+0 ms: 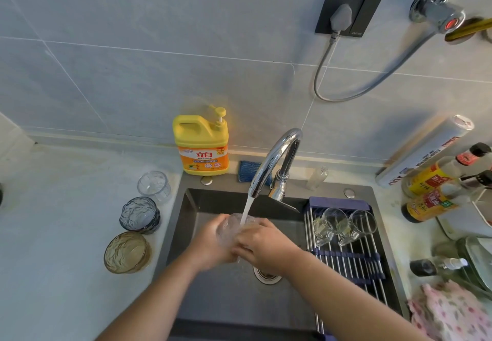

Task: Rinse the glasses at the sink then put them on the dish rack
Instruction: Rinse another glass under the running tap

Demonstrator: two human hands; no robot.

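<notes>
Left hand point(210, 244) and right hand point(266, 247) wrap their fingers round a clear glass point(226, 230) under the running tap point(277, 151) over the sink point(226, 300). Right of the fingers two glasses point(335, 220) lie on the dish rack point(354, 260), apparently done; to their left three more glasses point(139, 214) wait on the bench point(66, 234).

Six glasses are showing: three standing on the surface point(53, 234) (clear glass point(154, 185), blue-grey glass point(139, 214), amber glass point(125, 251)), two rack glasses point(331, 223) lying on the dish rack point(356, 271), the sixth glass point(226, 230) being held.
</notes>
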